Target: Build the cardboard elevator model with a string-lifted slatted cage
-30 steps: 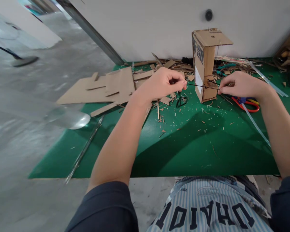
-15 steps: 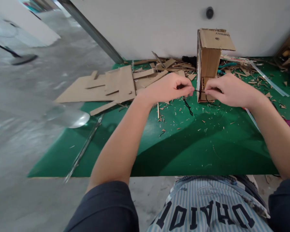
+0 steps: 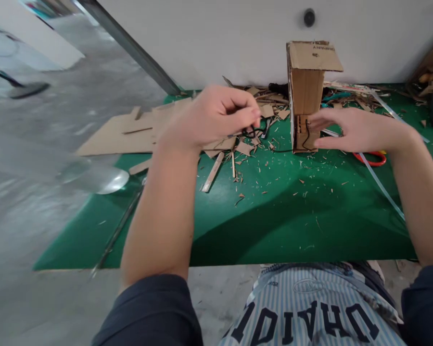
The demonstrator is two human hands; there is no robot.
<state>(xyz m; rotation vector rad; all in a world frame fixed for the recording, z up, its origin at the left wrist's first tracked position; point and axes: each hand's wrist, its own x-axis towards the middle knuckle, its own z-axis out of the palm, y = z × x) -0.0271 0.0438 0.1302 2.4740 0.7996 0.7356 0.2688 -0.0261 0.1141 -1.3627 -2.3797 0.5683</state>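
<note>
A tall cardboard structure (image 3: 308,93) with an overhanging top flap stands upright on the green table. Thin black cord (image 3: 308,133) runs inside its lower part and out past its left side. My left hand (image 3: 225,115) is closed, thumb against fingers, pinching a looped bundle of that cord to the left of the structure. My right hand (image 3: 357,129) is at the structure's right side, thumb and fingers apart, with nothing held between them. The fingertips of my right hand are close to the cord's upper end; whether they touch the cardboard I cannot tell.
Flat cardboard pieces (image 3: 111,132) lie at the table's left. Scraps and strips are strewn along the wall. Red-handled scissors (image 3: 373,158) and a clear plastic strip (image 3: 382,187) lie at the right. A clear rod (image 3: 120,226) crosses the table's front left edge.
My left hand has moved left, away from the structure, with the cord bundle. My right hand has let go of the cord and opened, shifting slightly right.
</note>
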